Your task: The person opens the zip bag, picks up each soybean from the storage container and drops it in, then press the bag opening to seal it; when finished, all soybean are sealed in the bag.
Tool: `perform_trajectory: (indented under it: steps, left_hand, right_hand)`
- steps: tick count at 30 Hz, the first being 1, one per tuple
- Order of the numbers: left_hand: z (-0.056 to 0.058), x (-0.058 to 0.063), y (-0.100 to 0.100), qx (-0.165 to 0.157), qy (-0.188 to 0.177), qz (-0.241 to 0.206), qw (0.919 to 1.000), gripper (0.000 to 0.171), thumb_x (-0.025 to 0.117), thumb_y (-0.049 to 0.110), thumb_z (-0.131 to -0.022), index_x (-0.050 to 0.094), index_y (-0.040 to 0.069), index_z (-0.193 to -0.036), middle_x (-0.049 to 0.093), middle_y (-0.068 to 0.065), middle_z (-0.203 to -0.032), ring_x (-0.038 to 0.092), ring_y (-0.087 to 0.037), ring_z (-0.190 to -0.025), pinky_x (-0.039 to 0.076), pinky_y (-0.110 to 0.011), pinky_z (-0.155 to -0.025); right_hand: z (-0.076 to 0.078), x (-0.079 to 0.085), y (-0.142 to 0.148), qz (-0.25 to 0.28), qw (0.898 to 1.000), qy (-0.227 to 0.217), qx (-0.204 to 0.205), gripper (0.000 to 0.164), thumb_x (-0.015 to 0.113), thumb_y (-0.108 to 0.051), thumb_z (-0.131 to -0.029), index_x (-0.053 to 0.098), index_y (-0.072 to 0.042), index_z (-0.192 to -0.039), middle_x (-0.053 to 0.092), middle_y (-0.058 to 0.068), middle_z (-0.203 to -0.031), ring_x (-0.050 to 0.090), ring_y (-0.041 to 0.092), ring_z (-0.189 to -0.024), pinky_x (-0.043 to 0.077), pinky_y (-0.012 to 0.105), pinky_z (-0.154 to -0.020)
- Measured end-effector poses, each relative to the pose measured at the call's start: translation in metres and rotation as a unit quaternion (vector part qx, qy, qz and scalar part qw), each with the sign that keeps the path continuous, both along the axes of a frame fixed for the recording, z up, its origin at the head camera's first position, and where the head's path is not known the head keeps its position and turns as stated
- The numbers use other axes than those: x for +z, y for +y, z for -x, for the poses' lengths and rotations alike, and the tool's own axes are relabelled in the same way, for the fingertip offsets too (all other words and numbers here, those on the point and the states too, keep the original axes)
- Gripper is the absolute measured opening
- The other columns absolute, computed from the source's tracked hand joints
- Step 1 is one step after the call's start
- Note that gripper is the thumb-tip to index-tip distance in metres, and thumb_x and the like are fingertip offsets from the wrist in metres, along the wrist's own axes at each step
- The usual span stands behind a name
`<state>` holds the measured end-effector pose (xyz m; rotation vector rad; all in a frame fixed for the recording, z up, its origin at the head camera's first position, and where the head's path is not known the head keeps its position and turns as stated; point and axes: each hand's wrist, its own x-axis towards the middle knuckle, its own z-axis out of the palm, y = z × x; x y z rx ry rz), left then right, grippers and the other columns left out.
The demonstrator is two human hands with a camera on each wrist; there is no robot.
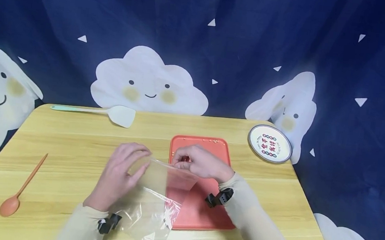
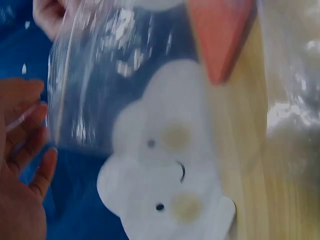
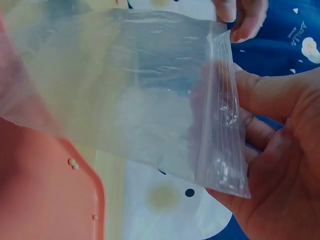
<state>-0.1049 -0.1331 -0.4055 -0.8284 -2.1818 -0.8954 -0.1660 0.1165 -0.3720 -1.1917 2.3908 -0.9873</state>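
Note:
A clear zip-top plastic bag (image 1: 154,209) hangs between the hands, its zip edge uppermost. The right hand (image 1: 199,161) pinches that edge near its right part, above a red tray (image 1: 201,213). In the right wrist view, the right hand's fingers (image 3: 262,95) lie at the zip strip, some seen through the plastic. The left hand (image 1: 121,175) is beside the bag's left top corner, fingers bent and thumb apart. From the left wrist, the left hand's fingers (image 2: 37,140) look loose and spread by the bag's edge; any touch is unclear.
Small pale beads or beans (image 1: 215,140) lie in the tray's far end. A white-headed spatula (image 1: 121,116) is at the back left, an orange spoon (image 1: 10,205) at the left, and an oval plate with red characters (image 1: 270,143) at the back right. A patterned blue curtain hangs behind.

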Motion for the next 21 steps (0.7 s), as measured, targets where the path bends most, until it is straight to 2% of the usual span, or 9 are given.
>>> perform_trajectory:
  steps: [3,7,14,21]
  left_hand:
    - [0.001,-0.002,0.013,-0.027,0.058,0.044,0.997,0.026,0.057,0.024,-0.098,0.07,0.002,-0.103,0.067,-0.01,-0.106,0.059,-0.031,-0.1,0.044,-0.045,-0.096]
    - [0.001,-0.006,0.023,-0.018,0.106,0.066,0.992,0.024,0.055,0.024,-0.1,0.073,0.007,-0.098,0.067,-0.006,-0.101,0.058,-0.03,-0.098,0.044,-0.051,-0.089]
    - [0.004,-0.014,0.026,-0.013,0.079,0.118,0.9898,0.019,0.059,0.021,-0.095,0.072,0.009,-0.097,0.066,-0.003,-0.099,0.056,-0.027,-0.097,0.043,-0.049,-0.094]
    - [0.008,-0.024,0.029,-0.017,0.138,0.097,0.9855,0.018,0.053,0.01,-0.091,0.071,0.01,-0.088,0.066,-0.003,-0.096,0.058,-0.028,-0.092,0.046,-0.049,-0.081]
  right_hand:
    - [0.001,0.0,-0.002,-0.005,1.0,0.002,-0.004,0.013,0.071,-0.002,-0.089,0.068,-0.015,-0.089,0.062,-0.011,-0.08,0.058,0.007,-0.072,0.054,0.024,-0.067]
    - [0.002,0.0,-0.005,-0.01,1.0,0.006,-0.004,0.012,0.07,-0.004,-0.09,0.069,-0.015,-0.089,0.063,-0.012,-0.082,0.058,0.006,-0.075,0.054,0.022,-0.07]
    - [0.002,-0.006,-0.009,-0.02,1.0,0.014,-0.006,0.01,0.07,-0.008,-0.092,0.069,-0.016,-0.086,0.063,-0.013,-0.08,0.059,0.006,-0.074,0.054,0.021,-0.067]
    - [0.003,-0.012,-0.011,-0.01,1.0,-0.01,-0.024,0.012,0.07,-0.008,-0.092,0.069,-0.017,-0.083,0.063,-0.012,-0.076,0.058,0.006,-0.069,0.054,0.023,-0.063]
